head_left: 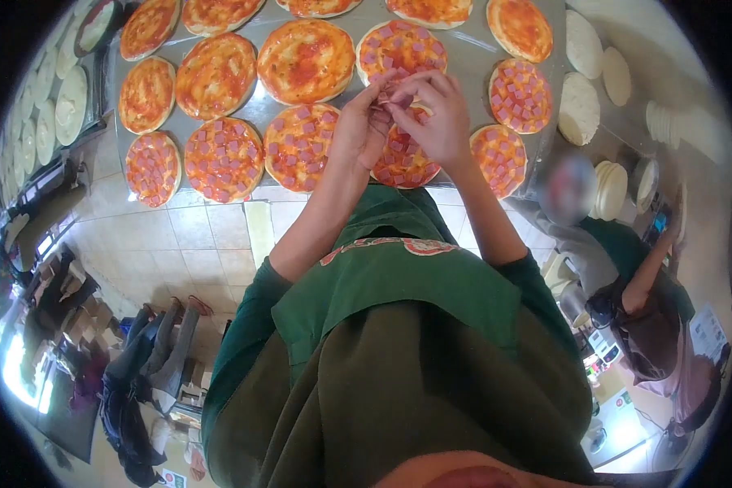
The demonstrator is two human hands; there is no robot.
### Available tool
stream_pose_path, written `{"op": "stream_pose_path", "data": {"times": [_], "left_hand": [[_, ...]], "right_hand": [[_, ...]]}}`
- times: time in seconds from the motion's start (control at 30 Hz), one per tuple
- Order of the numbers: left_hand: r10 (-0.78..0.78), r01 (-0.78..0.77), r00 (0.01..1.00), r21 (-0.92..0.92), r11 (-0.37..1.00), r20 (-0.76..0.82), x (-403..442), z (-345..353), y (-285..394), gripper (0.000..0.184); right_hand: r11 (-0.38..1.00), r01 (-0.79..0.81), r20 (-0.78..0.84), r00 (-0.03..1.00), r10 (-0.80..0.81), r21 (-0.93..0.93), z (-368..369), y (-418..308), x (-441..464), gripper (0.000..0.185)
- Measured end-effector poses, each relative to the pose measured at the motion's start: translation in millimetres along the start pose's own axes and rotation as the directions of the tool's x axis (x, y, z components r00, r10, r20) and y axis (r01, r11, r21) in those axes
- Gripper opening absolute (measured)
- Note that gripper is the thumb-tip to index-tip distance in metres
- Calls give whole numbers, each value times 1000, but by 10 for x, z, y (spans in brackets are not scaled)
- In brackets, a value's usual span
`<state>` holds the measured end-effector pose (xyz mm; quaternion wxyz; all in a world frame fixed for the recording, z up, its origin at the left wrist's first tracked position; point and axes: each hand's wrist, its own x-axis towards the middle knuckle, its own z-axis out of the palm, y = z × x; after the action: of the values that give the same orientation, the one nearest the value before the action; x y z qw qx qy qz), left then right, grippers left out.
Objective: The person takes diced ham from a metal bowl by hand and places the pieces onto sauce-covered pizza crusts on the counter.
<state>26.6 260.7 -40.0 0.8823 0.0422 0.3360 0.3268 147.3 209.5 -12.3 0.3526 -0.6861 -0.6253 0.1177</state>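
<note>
My left hand [364, 122] is cupped over the pizzas, its fingers curled round what look like small pink ham pieces. Right beside it, my right hand [433, 114] has its fingers bent towards the left palm; whatever they pinch is too small to make out. Below both hands lies a pizza with ham cubes [404, 159], partly covered by them. Another ham-topped pizza [403, 50] is just beyond the fingertips. To the left, a pizza [301, 146] carries ham cubes, while the one above it [306, 61] shows only sauce.
Rows of several pizzas cover the metal table [248, 106]. Plain dough rounds [579, 110] lie at the right, with a stack of them [610, 191] nearer. More pale rounds [71, 104] sit at the far left. Other people stand at the lower left and at the right.
</note>
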Motion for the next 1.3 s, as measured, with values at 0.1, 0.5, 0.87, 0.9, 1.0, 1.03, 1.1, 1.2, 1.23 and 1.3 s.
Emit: {"op": "stream_pose_path", "data": {"times": [0.1, 0.5, 0.87, 0.9, 1.0, 1.03, 1.1, 1.2, 1.23, 1.3], "left_hand": [[26, -26, 999, 14, 1000, 19, 1, -35, 61, 35], [92, -93, 996, -93, 991, -18, -44, -141, 229, 36], [76, -75, 997, -116, 990, 0, -50, -67, 231, 36], [78, -77, 997, -115, 990, 1, -56, -42, 233, 37], [79, -78, 997, -106, 991, 9, -47, -3, 227, 37], [79, -77, 997, -100, 992, 13, -27, -8, 228, 37], [79, -77, 997, -86, 993, 22, -28, -13, 220, 37], [69, -64, 996, -79, 995, 61, -21, 37, 203, 36], [57, -49, 995, -90, 995, 87, -31, 61, 179, 36], [22, -13, 989, -63, 998, 147, -16, 136, 133, 37]], "right_hand": [[950, -130, 10, 991, 133, 283, -77, -5, 113, 15], [971, -224, 84, 970, 230, -79, 150, 644, 362, 26], [938, -232, 56, 966, 254, -257, 96, 417, 532, 20], [928, -243, 64, 960, 271, -282, 91, 398, 541, 20], [901, -217, 77, 961, 265, -376, 125, 460, 488, 19], [935, -213, 36, 972, 233, -284, 103, 480, 481, 18], [978, -188, -58, 981, 183, -94, -22, 361, 476, 17], [902, -331, -29, 935, 352, 277, -127, 276, 322, 18], [843, -363, -5, 918, 397, 397, -186, 174, 246, 19], [796, -345, 31, 924, 381, 497, -209, 56, 67, 22]]}}
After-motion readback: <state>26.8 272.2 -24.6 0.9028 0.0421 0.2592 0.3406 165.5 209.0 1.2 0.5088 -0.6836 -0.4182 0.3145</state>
